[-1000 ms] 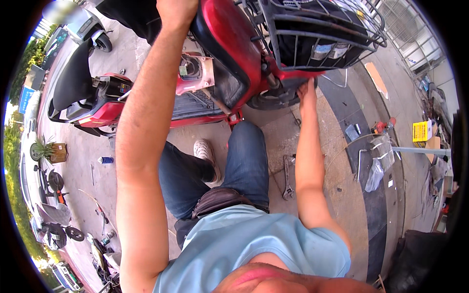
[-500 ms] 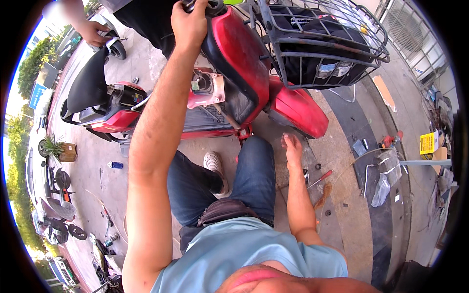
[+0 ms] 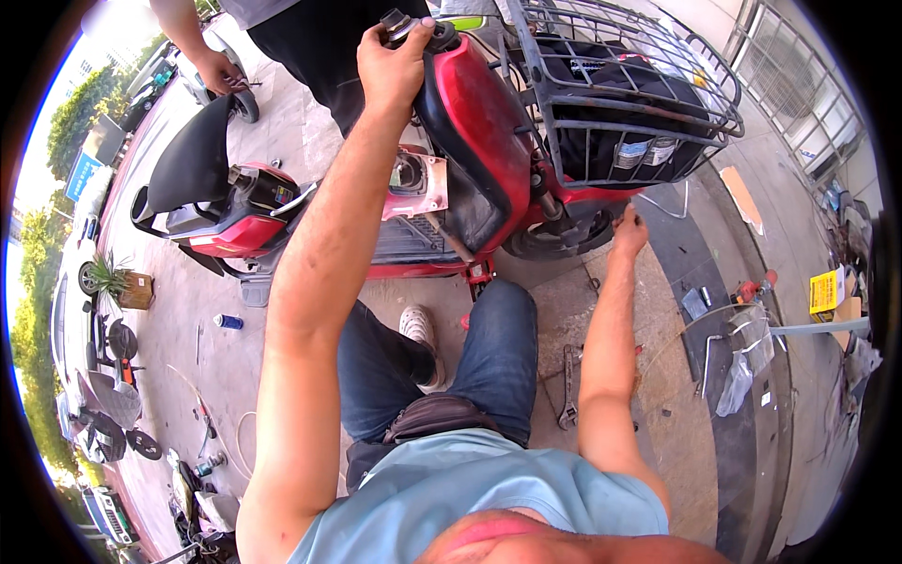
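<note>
A red electric scooter [image 3: 512,150] stands in front of me. My left hand [image 3: 393,70] is up at its handlebar, fingers wrapped around the black handlebar grip [image 3: 442,36]. Lower on the right, my right hand [image 3: 629,233] has its fingers curled in beside the scooter's front wheel [image 3: 568,235], close under the tip of the red front fender [image 3: 606,195]. Whether those fingers pinch anything is too small to make out. A black wire basket [image 3: 648,108] with a dark bag inside hangs over the fender.
A wrench [image 3: 568,385] lies on the paving between my knee and right forearm. Another person's hand [image 3: 218,73] is near the scooter's black seat [image 3: 188,155]. A blue can [image 3: 227,321] lies left; a yellow box [image 3: 827,293] sits far right.
The front wheel and fender have swung away from me, showing the wheel's side. My right hand has moved forward and right to the wheel, and its fingers have curled. The wrench has come into view.
</note>
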Available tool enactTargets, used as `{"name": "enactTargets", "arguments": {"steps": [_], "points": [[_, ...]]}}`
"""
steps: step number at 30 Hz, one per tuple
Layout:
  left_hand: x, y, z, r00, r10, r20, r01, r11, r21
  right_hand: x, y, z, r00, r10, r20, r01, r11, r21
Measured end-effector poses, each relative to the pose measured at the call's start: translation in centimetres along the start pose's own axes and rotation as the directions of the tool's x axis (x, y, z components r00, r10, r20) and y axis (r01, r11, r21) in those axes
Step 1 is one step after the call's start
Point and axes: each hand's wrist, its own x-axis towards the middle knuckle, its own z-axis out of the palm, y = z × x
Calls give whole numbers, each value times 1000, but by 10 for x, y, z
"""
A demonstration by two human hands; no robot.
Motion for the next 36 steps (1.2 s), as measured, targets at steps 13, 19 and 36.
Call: {"name": "enactTargets", "arguments": {"steps": [13, 19, 36], "points": [[5, 0, -3, 997, 72, 38, -74, 996, 54, 21, 1, 56, 884, 363, 294, -390, 920, 37], [5, 3, 0, 992, 126, -6, -124, 986, 107, 31, -2, 74, 851, 396, 345, -453, 886, 101], [6, -2, 1, 994, 98, 52, -89, 984, -155, -211, 49, -79, 845, 256, 470, -222, 967, -127]]}}
